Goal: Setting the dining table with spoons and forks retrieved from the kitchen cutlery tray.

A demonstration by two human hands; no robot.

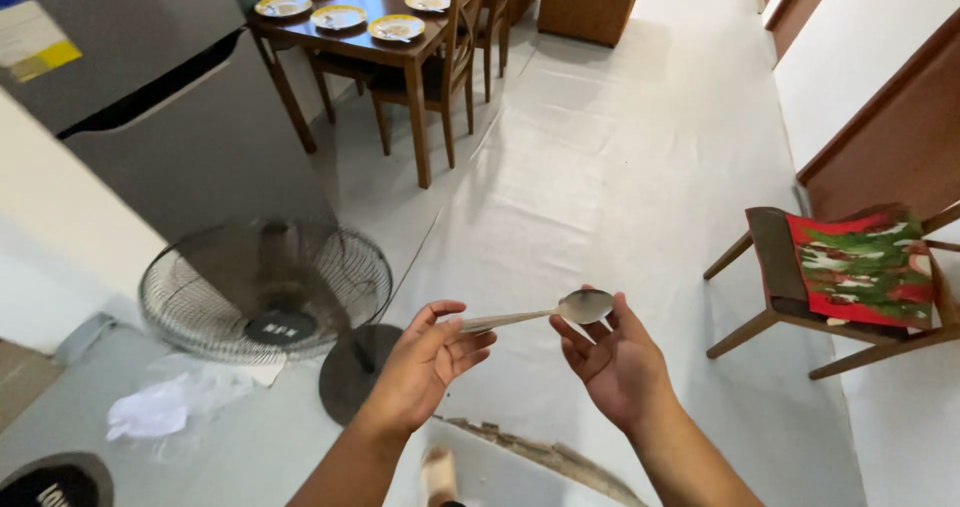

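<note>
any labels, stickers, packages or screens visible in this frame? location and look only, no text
Sticker: on the grey fridge door, top left; rectangular, white with blue and yellow bands.
Fan badge: centre of the floor fan's wire grille, left of the hands; round, black with small pale marks.
Dark round thing with pale lettering: bottom left corner, cut off.
No screens.

The floor [620,197] is carrying a fan [265,287]; a white bag [165,407] is lying just beside it.
</note>
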